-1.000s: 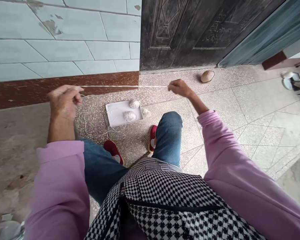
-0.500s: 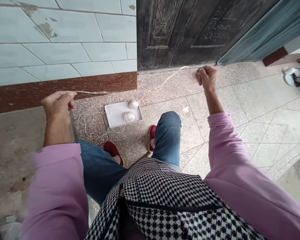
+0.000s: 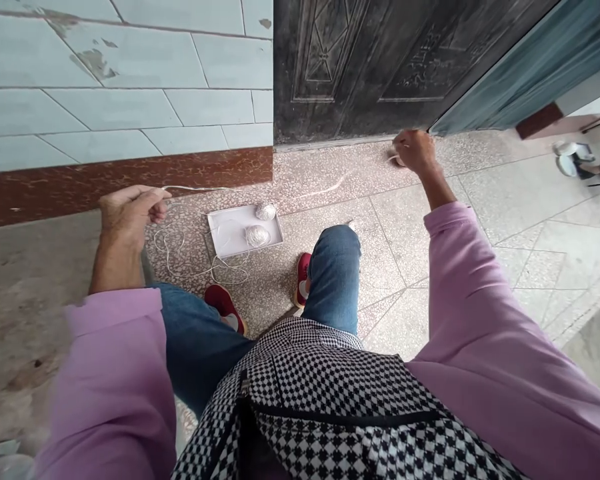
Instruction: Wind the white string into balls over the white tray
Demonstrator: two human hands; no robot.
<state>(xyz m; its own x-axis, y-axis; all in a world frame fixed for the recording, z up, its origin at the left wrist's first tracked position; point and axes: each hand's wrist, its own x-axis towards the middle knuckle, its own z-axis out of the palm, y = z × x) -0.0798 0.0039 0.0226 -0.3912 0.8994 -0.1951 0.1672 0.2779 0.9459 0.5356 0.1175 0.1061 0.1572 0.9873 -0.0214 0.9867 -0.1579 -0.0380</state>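
Note:
My left hand [image 3: 130,212] is raised at the left, fingers pinched on a white string [image 3: 325,189]. The string runs rightward from it, sagging in the air, to my right hand [image 3: 414,149], which is closed on its other end near the foot of the dark door [image 3: 360,60]. More of the string lies in loose loops [image 3: 180,257] on the floor below my left hand. A white tray [image 3: 227,233] on the floor between my hands carries two balls of string [image 3: 257,235].
I sit with jeans-clad knees [image 3: 335,267] and red shoes [image 3: 225,303] pointing at the tray. A tiled wall with a red skirting [image 3: 130,177] rises at left. Small objects [image 3: 575,160] stand on the floor at far right. A checked bag [image 3: 330,400] rests on my lap.
My right hand swept rightward along the string, from near the tray out to the door's foot. The string between my hands went from taut to sagging. My left hand stayed put.

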